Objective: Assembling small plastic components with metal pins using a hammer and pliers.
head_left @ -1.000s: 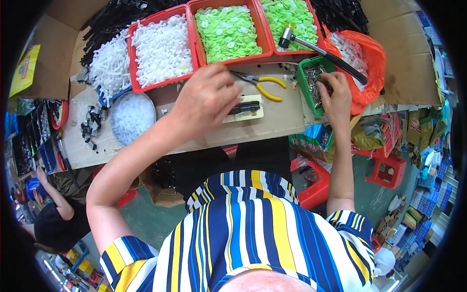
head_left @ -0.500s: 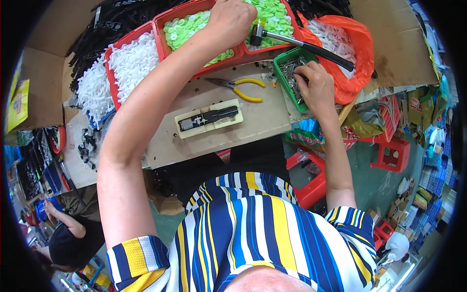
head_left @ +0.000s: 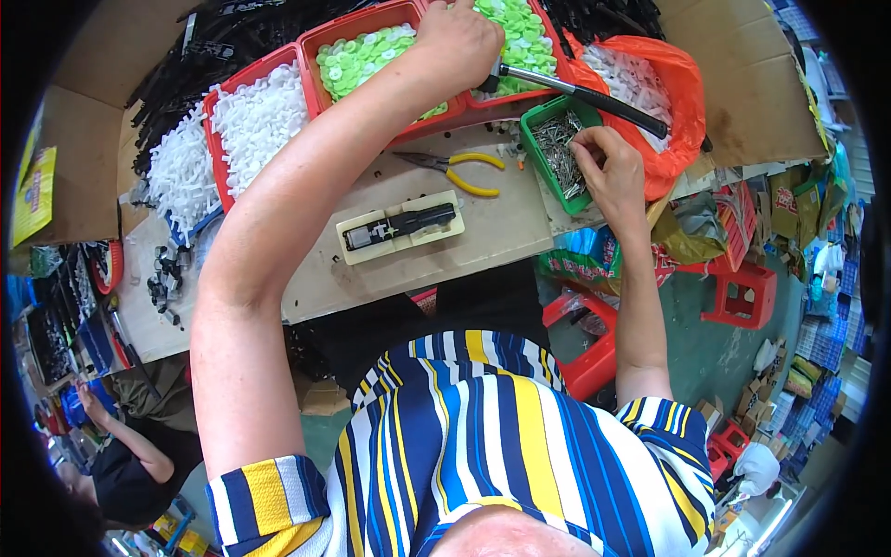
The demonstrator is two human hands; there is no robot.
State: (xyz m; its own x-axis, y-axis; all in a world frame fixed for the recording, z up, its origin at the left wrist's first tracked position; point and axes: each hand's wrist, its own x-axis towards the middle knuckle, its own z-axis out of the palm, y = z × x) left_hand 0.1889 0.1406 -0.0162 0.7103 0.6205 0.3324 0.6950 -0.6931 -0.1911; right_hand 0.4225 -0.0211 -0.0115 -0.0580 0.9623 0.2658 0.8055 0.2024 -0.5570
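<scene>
My left hand (head_left: pixel 460 46) reaches over the red bins at the far side, among light green plastic discs (head_left: pixel 366 58). Its fingers are curled, and what they hold, if anything, is hidden. At the near right edge of the green tray (head_left: pixel 533 148), my right hand (head_left: pixel 613 176) has thumb and forefinger pinched together; anything between them is too small to name. Many thin metal pins (head_left: pixel 561 153) fill that tray. On the table nearer me lies a cream fixture (head_left: pixel 406 245) with a long black part (head_left: pixel 422 221) seated in it, touched by neither hand.
Yellow-handled pliers (head_left: pixel 473 176) lie beyond the fixture. A hammer (head_left: pixel 603 104) rests across the bins and an orange-red bag (head_left: pixel 689 102) of white pieces. White plastic parts (head_left: pixel 260 121) fill the left bin. Cardboard walls (head_left: pixel 742 88) flank the table. At far left another person's arm (head_left: pixel 125 432) shows.
My left hand has shifted slightly right and nearer over the bins. My right hand has drawn back a little toward the tray's right edge, its fingers more pinched.
</scene>
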